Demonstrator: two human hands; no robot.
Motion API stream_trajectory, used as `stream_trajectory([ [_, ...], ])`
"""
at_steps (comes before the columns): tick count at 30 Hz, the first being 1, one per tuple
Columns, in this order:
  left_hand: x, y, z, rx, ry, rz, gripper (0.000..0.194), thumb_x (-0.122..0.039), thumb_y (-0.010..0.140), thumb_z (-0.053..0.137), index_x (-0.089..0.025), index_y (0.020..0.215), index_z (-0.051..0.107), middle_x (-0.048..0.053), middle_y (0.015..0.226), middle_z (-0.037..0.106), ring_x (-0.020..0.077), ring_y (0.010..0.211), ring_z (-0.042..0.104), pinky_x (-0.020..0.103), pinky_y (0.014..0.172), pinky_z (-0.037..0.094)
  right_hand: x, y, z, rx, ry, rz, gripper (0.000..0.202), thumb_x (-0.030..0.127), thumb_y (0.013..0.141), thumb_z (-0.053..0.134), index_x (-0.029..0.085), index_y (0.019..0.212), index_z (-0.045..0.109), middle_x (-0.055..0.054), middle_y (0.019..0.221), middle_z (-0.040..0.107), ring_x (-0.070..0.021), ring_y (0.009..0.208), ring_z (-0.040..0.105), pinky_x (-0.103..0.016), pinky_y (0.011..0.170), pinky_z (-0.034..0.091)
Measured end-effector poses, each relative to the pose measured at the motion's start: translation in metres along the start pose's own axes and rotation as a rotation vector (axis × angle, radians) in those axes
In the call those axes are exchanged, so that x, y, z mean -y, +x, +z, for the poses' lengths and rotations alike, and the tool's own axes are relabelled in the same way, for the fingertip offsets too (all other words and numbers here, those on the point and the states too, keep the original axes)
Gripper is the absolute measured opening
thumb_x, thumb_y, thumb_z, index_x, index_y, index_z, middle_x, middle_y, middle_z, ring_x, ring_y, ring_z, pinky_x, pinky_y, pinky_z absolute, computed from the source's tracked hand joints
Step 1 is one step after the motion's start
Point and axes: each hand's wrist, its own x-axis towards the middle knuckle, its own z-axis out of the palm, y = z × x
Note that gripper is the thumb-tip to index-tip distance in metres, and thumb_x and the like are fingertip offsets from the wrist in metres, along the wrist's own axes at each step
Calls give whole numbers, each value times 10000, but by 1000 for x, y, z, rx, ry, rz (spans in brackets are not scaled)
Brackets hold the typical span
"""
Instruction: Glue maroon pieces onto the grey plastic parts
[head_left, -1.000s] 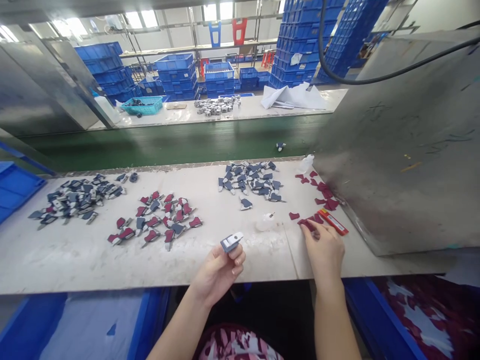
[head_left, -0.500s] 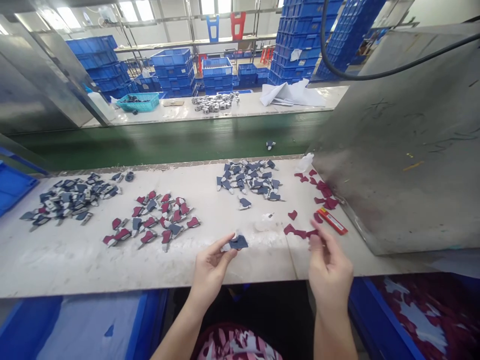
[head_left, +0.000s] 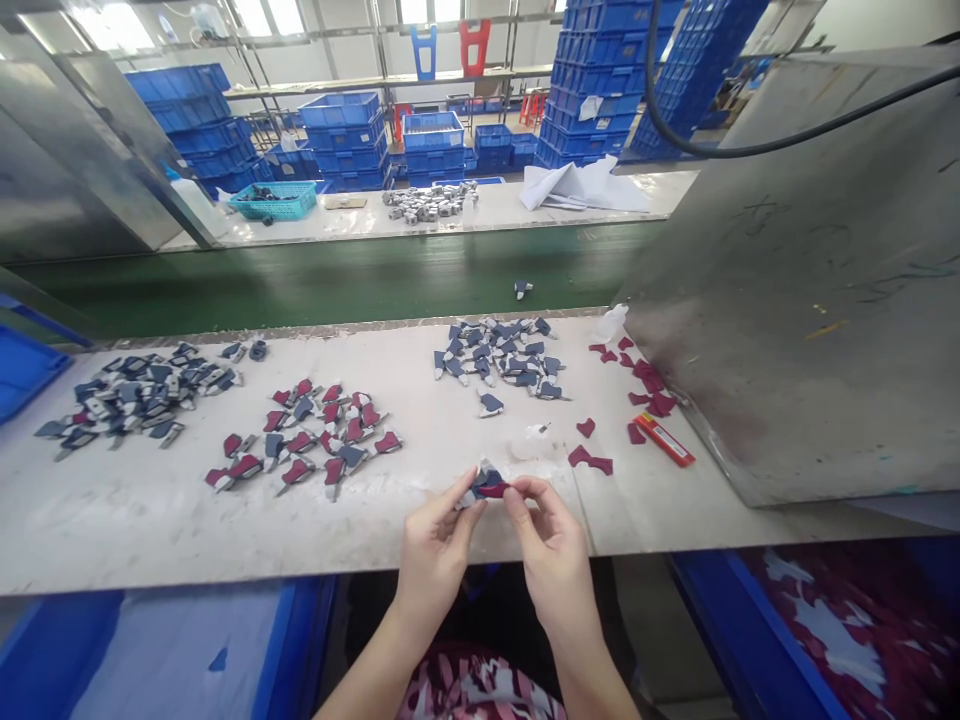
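My left hand (head_left: 439,535) pinches a dark blue and grey piece (head_left: 480,482) above the table's front part. A maroon patch (head_left: 495,490) lies against that piece, its right end between the thumb and finger of my right hand (head_left: 551,535). Both hands are close together. Loose maroon patches (head_left: 591,460) lie to the right, near a red packet (head_left: 664,440). Behind the hands is a pile of blue and grey pieces (head_left: 502,358). Maroon-faced pieces (head_left: 300,442) are spread to the left, and a dark pile (head_left: 142,395) sits farther left.
A green belt (head_left: 337,275) runs behind the table (head_left: 375,545), carrying one small piece (head_left: 523,289). A metal panel (head_left: 825,280) rises at the right. Blue bins (head_left: 300,640) stand below the front edge. A clear plastic item (head_left: 531,443) lies behind my hands.
My right hand has moved left from the loose patches with a maroon patch and brought it to the piece in my left hand. The small piece on the belt has shifted left.
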Motion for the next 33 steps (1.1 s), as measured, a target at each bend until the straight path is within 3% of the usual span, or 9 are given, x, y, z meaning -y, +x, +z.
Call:
stream_trajectory([
  [5,-1,-3,-1,4,-16,13,373,-302,830,715,-161,1175,739,30,809,765,161,685,720,260,717,620,0,-2,4,-8,15,-16,395,579,815,671,185,849,675,-28,764,656,-162,674,591,-267,641,506],
  [9,-4,-4,-2,19,-100,-67,449,-366,772,778,-156,1167,741,84,961,800,233,844,769,323,825,637,-2,-4,7,-71,-44,-82,358,546,827,673,188,835,682,-32,796,666,-155,666,563,-279,655,492],
  [18,-12,0,5,-86,-252,-102,293,-306,703,834,-157,952,793,85,927,815,258,869,780,310,820,648,-4,-9,12,-186,-136,-432,169,383,860,693,236,786,732,-28,768,632,-187,765,561,-304,680,485],
  [21,-17,1,1,-59,-272,-81,255,-282,704,831,-167,929,796,79,928,815,254,871,780,309,821,646,-6,-1,3,-105,-91,-377,148,383,828,729,241,861,758,-41,867,645,-187,800,591,-314,697,511],
  [24,-22,2,-7,48,-262,-66,224,-271,739,807,-180,943,799,75,946,814,254,885,777,321,829,646,-4,9,-11,181,34,-244,246,396,812,744,255,1013,761,-56,987,671,-193,844,640,-325,723,554],
  [26,-24,2,-12,137,-246,-67,210,-262,764,787,-189,961,800,71,959,813,253,892,777,330,840,645,-1,13,-18,329,106,-230,228,389,819,740,262,1006,773,-44,922,669,-189,827,651,-325,732,572],
  [29,-26,3,-16,170,-219,-75,212,-256,765,781,-190,965,802,70,974,810,256,909,775,334,853,643,3,14,-19,324,83,-304,163,362,844,722,256,952,782,-28,821,634,-181,789,647,-315,728,577],
  [33,-30,2,-15,124,-195,-80,226,-251,757,782,-179,971,800,71,971,810,263,903,776,341,839,649,1,9,-12,290,44,-347,173,350,903,652,236,994,744,-58,921,637,-196,880,645,-309,756,578],
])
